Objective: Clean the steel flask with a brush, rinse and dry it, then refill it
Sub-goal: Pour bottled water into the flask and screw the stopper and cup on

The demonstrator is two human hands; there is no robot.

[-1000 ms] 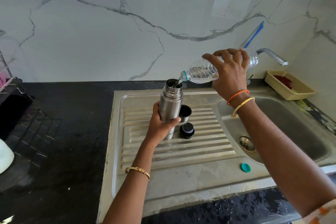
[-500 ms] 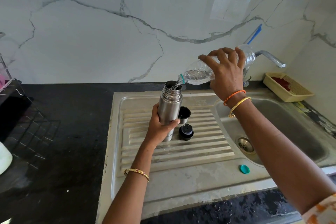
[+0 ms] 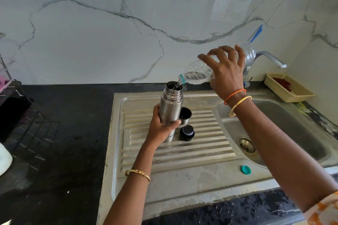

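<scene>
Steel flask (image 3: 171, 109) stands upright and uncapped on the ribbed drainboard (image 3: 201, 151), the left hand (image 3: 161, 129) wrapped round its lower body. The right hand (image 3: 226, 76) grips a tilted clear plastic bottle (image 3: 195, 75) whose mouth sits at the flask's rim, water apparently running in. Just beside the flask sit its steel cup (image 3: 185, 115) and black stopper (image 3: 187, 133); a teal cap (image 3: 246, 170) lies well apart

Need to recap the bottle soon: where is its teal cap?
Head view, lower right: the teal cap lies on the sink's flat front rim, just before the basin.
</scene>
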